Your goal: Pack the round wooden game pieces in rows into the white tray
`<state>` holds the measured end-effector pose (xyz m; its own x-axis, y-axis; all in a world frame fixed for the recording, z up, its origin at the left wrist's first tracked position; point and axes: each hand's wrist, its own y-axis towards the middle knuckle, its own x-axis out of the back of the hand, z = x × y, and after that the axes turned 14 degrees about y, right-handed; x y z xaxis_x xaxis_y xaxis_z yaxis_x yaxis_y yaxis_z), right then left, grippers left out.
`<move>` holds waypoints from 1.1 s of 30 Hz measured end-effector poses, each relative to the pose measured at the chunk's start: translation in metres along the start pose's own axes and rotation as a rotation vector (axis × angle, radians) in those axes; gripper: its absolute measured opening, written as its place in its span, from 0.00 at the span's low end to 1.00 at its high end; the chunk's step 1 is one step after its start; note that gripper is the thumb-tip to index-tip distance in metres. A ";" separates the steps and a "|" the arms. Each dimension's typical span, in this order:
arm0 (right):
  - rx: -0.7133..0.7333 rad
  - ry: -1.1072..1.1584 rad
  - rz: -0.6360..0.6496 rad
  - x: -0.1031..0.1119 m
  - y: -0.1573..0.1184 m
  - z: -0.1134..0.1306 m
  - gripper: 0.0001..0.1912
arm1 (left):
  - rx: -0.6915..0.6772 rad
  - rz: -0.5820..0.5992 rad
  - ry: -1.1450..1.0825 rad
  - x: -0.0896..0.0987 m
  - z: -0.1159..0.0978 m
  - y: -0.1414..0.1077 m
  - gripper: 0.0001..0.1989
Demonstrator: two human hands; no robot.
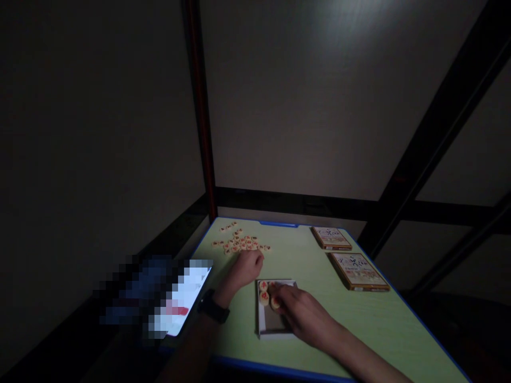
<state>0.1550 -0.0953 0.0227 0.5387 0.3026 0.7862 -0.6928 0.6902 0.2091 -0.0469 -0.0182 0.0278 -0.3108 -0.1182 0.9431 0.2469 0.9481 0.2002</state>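
Observation:
An open white box [262, 319] lies near the front of the green table, with several round wooden pieces marked in red in its far left part. My right hand [301, 311] reaches over the box, its fingers closed on one round piece [275, 303]. Beyond the box, a pile of similar round pieces [241, 243] is spread on the table. My left hand [248, 266], with a dark watch on the wrist, is curled at the near edge of that pile; whatever its fingers hold is hidden.
Two flat printed boxes lie at the right, one farther back [331, 237] and one nearer [359, 271]. A lit, pixelated screen [183, 298] is at the left edge of the green table [339, 340]. Walls stand behind.

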 end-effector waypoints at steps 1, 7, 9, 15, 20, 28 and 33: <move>-0.016 -0.017 0.006 -0.003 0.001 -0.001 0.12 | -0.004 0.010 -0.011 0.000 -0.001 -0.003 0.13; -0.055 -0.040 -0.010 -0.006 0.007 -0.003 0.20 | 0.009 0.024 -0.091 0.003 -0.002 -0.029 0.13; -0.069 -0.016 -0.014 -0.004 0.008 -0.003 0.18 | 0.005 0.029 -0.116 0.003 -0.002 -0.036 0.13; -0.090 0.063 -0.033 -0.004 0.009 -0.006 0.15 | -0.035 0.046 -0.148 0.002 -0.006 -0.046 0.12; -0.109 0.097 -0.050 -0.004 0.008 -0.006 0.12 | -0.028 0.055 -0.173 0.005 -0.008 -0.047 0.12; -0.126 0.137 -0.066 -0.004 0.011 -0.003 0.10 | -0.031 0.062 -0.212 0.004 -0.008 -0.048 0.13; -0.128 0.148 -0.073 -0.002 0.011 -0.003 0.12 | -0.042 0.052 -0.215 0.002 -0.006 -0.047 0.13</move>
<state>0.1479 -0.0863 0.0212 0.6566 0.3355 0.6756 -0.5875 0.7891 0.1792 -0.0537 -0.0645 0.0218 -0.4840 0.0006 0.8751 0.3042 0.9378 0.1676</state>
